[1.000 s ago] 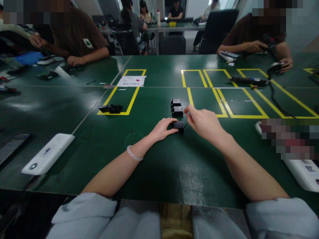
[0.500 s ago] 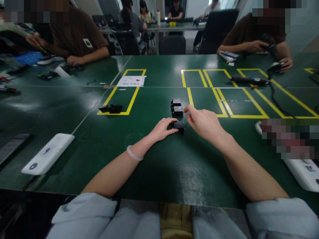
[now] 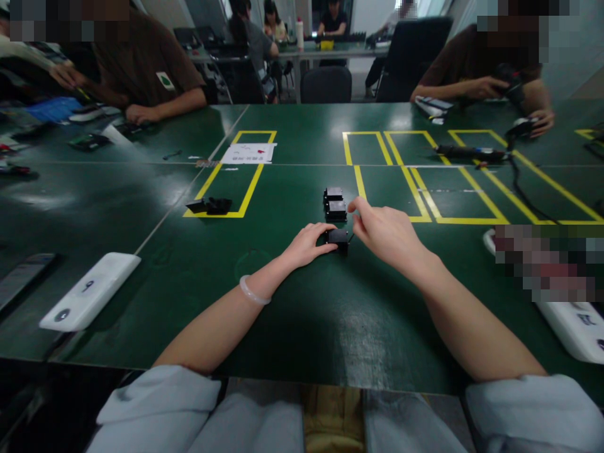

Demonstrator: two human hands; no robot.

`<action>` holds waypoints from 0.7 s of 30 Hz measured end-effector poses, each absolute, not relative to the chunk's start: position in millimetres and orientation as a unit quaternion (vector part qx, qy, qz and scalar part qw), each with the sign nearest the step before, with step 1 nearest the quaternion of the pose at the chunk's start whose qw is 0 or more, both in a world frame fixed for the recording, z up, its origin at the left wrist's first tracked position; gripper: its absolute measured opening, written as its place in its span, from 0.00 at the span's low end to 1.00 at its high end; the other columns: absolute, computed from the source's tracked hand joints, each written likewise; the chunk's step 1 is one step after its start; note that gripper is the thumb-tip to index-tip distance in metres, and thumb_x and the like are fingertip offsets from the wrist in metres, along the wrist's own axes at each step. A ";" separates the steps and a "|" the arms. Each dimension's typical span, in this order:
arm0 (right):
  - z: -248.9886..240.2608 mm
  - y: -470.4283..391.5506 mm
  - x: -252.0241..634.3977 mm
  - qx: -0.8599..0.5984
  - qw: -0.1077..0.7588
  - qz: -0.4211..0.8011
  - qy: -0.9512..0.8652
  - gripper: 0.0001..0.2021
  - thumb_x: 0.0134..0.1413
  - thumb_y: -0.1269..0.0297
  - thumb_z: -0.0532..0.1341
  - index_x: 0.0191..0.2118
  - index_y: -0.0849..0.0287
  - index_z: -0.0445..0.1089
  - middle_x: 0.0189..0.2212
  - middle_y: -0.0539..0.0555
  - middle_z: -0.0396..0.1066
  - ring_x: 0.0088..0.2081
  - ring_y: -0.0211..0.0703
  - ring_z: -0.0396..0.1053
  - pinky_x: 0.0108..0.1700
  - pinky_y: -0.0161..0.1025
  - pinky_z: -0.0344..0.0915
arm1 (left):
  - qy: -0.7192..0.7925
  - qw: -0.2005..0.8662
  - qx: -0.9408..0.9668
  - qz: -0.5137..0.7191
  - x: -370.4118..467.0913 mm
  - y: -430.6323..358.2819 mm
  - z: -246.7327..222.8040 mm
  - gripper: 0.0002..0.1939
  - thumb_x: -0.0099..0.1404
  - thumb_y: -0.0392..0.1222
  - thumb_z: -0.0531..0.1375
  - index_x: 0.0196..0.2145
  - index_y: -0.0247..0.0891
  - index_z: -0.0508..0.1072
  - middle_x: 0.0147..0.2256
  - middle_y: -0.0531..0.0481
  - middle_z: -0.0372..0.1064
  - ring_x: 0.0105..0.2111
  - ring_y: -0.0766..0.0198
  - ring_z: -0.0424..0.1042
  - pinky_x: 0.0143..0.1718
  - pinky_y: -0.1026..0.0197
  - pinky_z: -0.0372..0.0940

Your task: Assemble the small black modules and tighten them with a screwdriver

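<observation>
Thumb and fingers of my left hand (image 3: 307, 244) close around a small black box-shaped part (image 3: 338, 236), which sits on the green table. To the right of it, my right hand (image 3: 384, 231) is curled with its fingers drawn together. A thin dark piece (image 3: 351, 238) shows between that hand and the box. Whether it is a wire or a tool tip, and whether the fingers grip it, I cannot tell. Just beyond the held box stand two similar black boxes, a nearer one (image 3: 336, 208) and a farther one (image 3: 334, 194), with paler grey tops, close together.
Yellow tape outlines mark the green table (image 3: 292, 340). A black part (image 3: 210, 206) and a paper sheet (image 3: 248, 153) lie left. White numbered devices flank me, a left one (image 3: 89, 292) and a right one (image 3: 573, 327). Co-workers sit opposite; a black cable (image 3: 523, 192) runs at right.
</observation>
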State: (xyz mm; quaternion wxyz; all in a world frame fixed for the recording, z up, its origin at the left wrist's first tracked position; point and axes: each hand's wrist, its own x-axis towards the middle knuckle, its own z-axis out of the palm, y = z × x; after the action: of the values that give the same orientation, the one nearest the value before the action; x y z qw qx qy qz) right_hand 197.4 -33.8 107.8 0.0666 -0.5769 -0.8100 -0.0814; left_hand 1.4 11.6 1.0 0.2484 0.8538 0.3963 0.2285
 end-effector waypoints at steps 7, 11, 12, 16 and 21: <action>108.2 -33.2 197.8 -0.585 0.050 -0.086 -0.805 0.18 0.66 0.55 0.42 0.46 0.57 0.64 0.29 0.54 0.75 0.28 0.44 0.71 0.26 0.37 0.42 | 0.393 0.252 0.854 0.229 1.6 12.5 -0.9 0.22 0.65 0.52 0.59 0.54 0.41 0.66 0.52 0.48 0.67 0.50 0.55 0.65 0.53 0.54 0.59; 107.0 -32.7 197.8 -0.584 0.049 -0.086 -0.806 0.17 0.66 0.60 0.42 0.47 0.57 0.64 0.29 0.54 0.75 0.28 0.43 0.70 0.26 0.37 0.42 | 0.394 0.250 0.853 0.232 1.4 12.5 -0.5 0.22 0.65 0.52 0.59 0.54 0.41 0.66 0.52 0.48 0.67 0.50 0.54 0.65 0.53 0.53 0.59; 106.8 -33.0 197.9 -0.580 0.055 -0.081 -0.809 0.16 0.65 0.61 0.42 0.48 0.57 0.64 0.30 0.54 0.75 0.28 0.43 0.70 0.26 0.37 0.42 | 0.394 0.249 0.854 0.232 1.3 12.5 -0.3 0.22 0.65 0.52 0.59 0.54 0.41 0.66 0.52 0.48 0.67 0.50 0.54 0.65 0.53 0.53 0.59; 106.9 -34.1 198.9 -0.568 0.087 -0.066 -0.816 0.15 0.64 0.63 0.44 0.48 0.56 0.63 0.32 0.52 0.76 0.28 0.41 0.69 0.26 0.36 0.43 | 0.395 0.247 0.855 0.228 1.3 12.1 0.9 0.22 0.65 0.52 0.59 0.54 0.41 0.66 0.51 0.47 0.67 0.50 0.54 0.65 0.53 0.53 0.59; 107.9 -33.3 198.9 -0.577 0.070 -0.073 -0.810 0.17 0.65 0.56 0.43 0.46 0.57 0.65 0.30 0.54 0.75 0.28 0.43 0.70 0.26 0.36 0.42 | 0.398 0.249 0.854 0.225 1.8 11.1 2.7 0.22 0.65 0.52 0.59 0.54 0.42 0.66 0.51 0.48 0.67 0.50 0.54 0.65 0.53 0.52 0.59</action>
State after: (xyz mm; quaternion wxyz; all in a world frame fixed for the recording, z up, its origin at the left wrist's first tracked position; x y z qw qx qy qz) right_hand 198.9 -33.3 107.9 0.0698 -0.5770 -0.8104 -0.0734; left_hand 1.8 11.1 2.7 0.2486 0.8538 0.3980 0.2254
